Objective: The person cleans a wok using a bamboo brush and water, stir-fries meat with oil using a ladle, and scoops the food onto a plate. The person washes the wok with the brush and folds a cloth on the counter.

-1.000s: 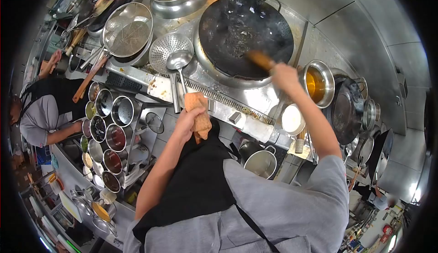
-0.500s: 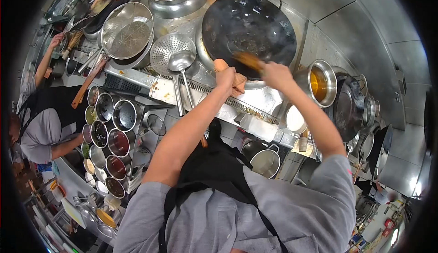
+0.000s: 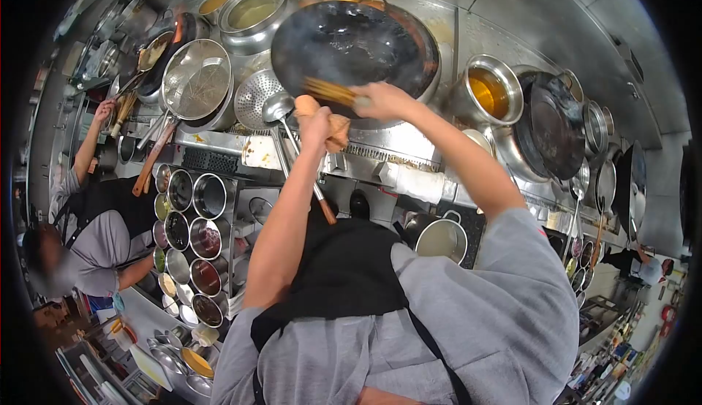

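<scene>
The black wok [image 3: 355,58] lies at the burner ring [image 3: 426,43], its far handle pointing away from the person and a pale haze over its left part; whether it rests fully or is partly lifted cannot be told. Over its near left side is the bamboo brush [image 3: 330,91] (its bristles slightly blurred). The right hand [image 3: 384,101] has its grip closed around the brush's end. The left hand [image 3: 316,129] grips a folded orange cloth [image 3: 336,133] at the wok's near edge; whether the cloth has hold of the rim is hidden. Just left of it are a steel ladle [image 3: 278,106], its handle passing behind the left wrist, and a perforated skimmer [image 3: 256,98]. Farther left stands a mesh strainer [image 3: 196,80]; right of the wok, a steel pot of amber liquid [image 3: 488,96]. At far left, a co-worker [image 3: 110,244] reaches forward.
</scene>
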Available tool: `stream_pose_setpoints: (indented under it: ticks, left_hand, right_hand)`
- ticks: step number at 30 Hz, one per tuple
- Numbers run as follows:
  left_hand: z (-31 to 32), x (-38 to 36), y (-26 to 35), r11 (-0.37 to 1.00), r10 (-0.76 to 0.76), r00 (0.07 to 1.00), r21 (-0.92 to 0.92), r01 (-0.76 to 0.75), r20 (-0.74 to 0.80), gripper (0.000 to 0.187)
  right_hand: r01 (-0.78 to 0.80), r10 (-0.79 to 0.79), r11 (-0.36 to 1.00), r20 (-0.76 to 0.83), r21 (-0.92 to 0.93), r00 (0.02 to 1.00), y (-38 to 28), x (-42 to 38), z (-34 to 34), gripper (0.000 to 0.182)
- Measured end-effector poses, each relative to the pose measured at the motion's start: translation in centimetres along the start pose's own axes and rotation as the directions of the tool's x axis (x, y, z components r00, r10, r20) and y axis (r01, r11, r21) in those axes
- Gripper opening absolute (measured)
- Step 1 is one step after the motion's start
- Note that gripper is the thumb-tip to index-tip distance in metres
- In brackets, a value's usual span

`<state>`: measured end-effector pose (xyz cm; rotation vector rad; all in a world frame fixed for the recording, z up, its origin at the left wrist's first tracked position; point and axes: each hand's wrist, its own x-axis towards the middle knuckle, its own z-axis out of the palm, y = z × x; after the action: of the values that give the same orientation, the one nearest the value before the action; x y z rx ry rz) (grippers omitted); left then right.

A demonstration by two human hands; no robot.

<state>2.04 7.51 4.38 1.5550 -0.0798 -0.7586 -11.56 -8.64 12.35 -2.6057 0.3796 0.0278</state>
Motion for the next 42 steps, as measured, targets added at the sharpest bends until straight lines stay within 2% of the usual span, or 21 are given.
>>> stream_pose_setpoints:
  ticks: [2, 3, 4, 6, 7, 10, 13, 16, 19, 25, 26, 29, 30, 33, 34, 35, 37, 38, 39, 40, 42]
  left_hand:
    - [-1.7, -2.0, 1.4, 0.996, 0.021, 0.999, 0.089, -0.024, 0.028, 0.051]
    - [-2.2, -1.4, 1.2, 0.991, 0.058, 0.998, 0.122, -0.058, 0.011, 0.053]
    - [-2.8, 0.0, 0.2, 0.984, 0.088, 0.996, 0.155, -0.086, -0.005, 0.055]
    - [-1.8, -4.8, 3.9, 0.982, 0.094, 0.995, 0.162, -0.098, 0.031, 0.063]
    - [-1.6, -4.2, 3.6, 0.969, 0.14, 0.99, 0.204, -0.141, 0.02, 0.064]
    - [-0.3, -2.9, 4.5, 0.892, 0.313, 0.949, 0.335, -0.304, 0.028, 0.072]
    - [2.5, -5.2, 9.4, 0.786, 0.281, 0.96, 0.574, -0.23, -0.001, 0.078]
    - [5.7, -5.0, 11.7, 0.72, 0.398, 0.916, 0.636, -0.277, -0.051, 0.077]
    - [8.6, -8.9, 15.8, 0.606, 0.471, 0.882, 0.719, -0.341, 0.021, 0.074]
    - [10.0, -12.6, 15.5, 0.437, 0.59, 0.781, 0.731, -0.524, 0.206, 0.065]
    - [9.4, -12.8, 14.5, 0.455, 0.625, 0.746, 0.668, -0.589, 0.233, 0.06]
    - [7.8, -12.9, 12.8, 0.444, 0.585, 0.78, 0.717, -0.538, 0.223, 0.058]
    - [7.1, -12.3, 12.1, 0.426, 0.622, 0.757, 0.724, -0.542, 0.201, 0.055]
    - [4.8, -9.2, 10.7, 0.483, 0.675, 0.728, 0.677, -0.556, 0.116, 0.057]
    - [3.7, -7.7, 10.2, 0.574, 0.653, 0.755, 0.613, -0.544, 0.059, 0.058]
    - [3.0, -8.3, 11.4, 0.661, 0.577, 0.816, 0.574, -0.483, 0.022, 0.057]
    - [0.7, -6.0, 9.5, 0.693, 0.602, 0.798, 0.511, -0.508, -0.023, 0.057]
    - [-0.3, -4.4, 7.8, 0.777, 0.56, 0.825, 0.393, -0.492, -0.073, 0.056]
    - [-1.1, -3.2, 5.9, 0.844, 0.507, 0.855, 0.271, -0.464, -0.115, 0.055]
    - [-1.7, -3.2, 4.7, 0.89, 0.447, 0.885, 0.164, -0.426, -0.129, 0.054]
    - [-2.0, -1.5, 1.6, 0.934, 0.354, 0.924, 0.009, -0.356, -0.146, 0.053]
  right_hand:
    - [-0.202, 0.183, 0.976, 0.205, 0.076, 0.961, 0.0, -6.7, -3.8, 0.059]
    - [-0.183, 0.157, 0.977, 0.21, 0.11, 0.965, 4.2, -8.8, -3.3, 0.061]
    - [-0.366, 0.322, 0.899, 0.205, 0.239, 0.924, 5.6, -11.3, -4.1, 0.06]
    - [-0.443, 0.443, 0.896, 0.016, 0.038, 0.896, 7.3, -14.4, -4.8, 0.059]
    - [-0.474, 0.467, 0.878, -0.089, -0.069, 0.88, 6.9, -15.6, -5.4, 0.059]
    - [-0.428, 0.473, 0.861, -0.126, 0.273, 0.872, 5.9, -17.6, -4.5, 0.06]
    - [-0.242, 0.337, 0.914, -0.28, 0.325, 0.899, 5.7, -17.6, 0.4, 0.064]
    - [-0.097, 0.197, 0.968, -0.46, 0.232, 0.866, 5.4, -15.9, 4.5, 0.069]
    - [-0.322, 0.474, 0.775, -0.163, 0.544, 0.865, 3.6, -13.8, 2.5, 0.071]
    - [-0.277, 0.53, 0.611, -0.123, 0.742, 0.839, 2.7, -12.0, -0.3, 0.07]
    - [-0.266, 0.529, 0.587, -0.114, 0.765, 0.841, 2.8, -11.9, -0.4, 0.07]
    - [-0.31, 0.539, 0.616, -0.101, 0.725, 0.836, 1.7, -11.5, -0.8, 0.071]
    - [-0.392, 0.562, 0.669, -0.085, 0.631, 0.822, 0.9, -11.2, -0.9, 0.067]
    - [-0.227, 0.325, 0.939, -0.452, 0.257, 0.831, 3.5, -9.9, 5.5, 0.062]
    - [-0.341, 0.445, 0.881, -0.325, 0.329, 0.834, 4.8, -10.6, 6.2, 0.059]
    - [-0.374, 0.531, 0.836, -0.417, 0.402, 0.737, 6.7, -12.3, 7.9, 0.059]
    - [-0.428, 0.677, 0.736, -0.569, 0.525, 0.466, 9.2, -14.6, 11.3, 0.061]
    - [-0.341, 0.723, 0.691, -0.597, 0.637, 0.348, 9.7, -15.1, 13.3, 0.066]
    - [-0.434, 0.806, 0.591, -0.517, 0.68, 0.288, 9.8, -15.9, 14.9, 0.068]
    - [-0.443, 0.845, 0.535, -0.469, 0.719, 0.257, 8.4, -16.7, 15.5, 0.068]
    - [-0.558, 0.828, 0.551, -0.487, 0.621, 0.277, 7.6, -17.2, 19.1, 0.068]
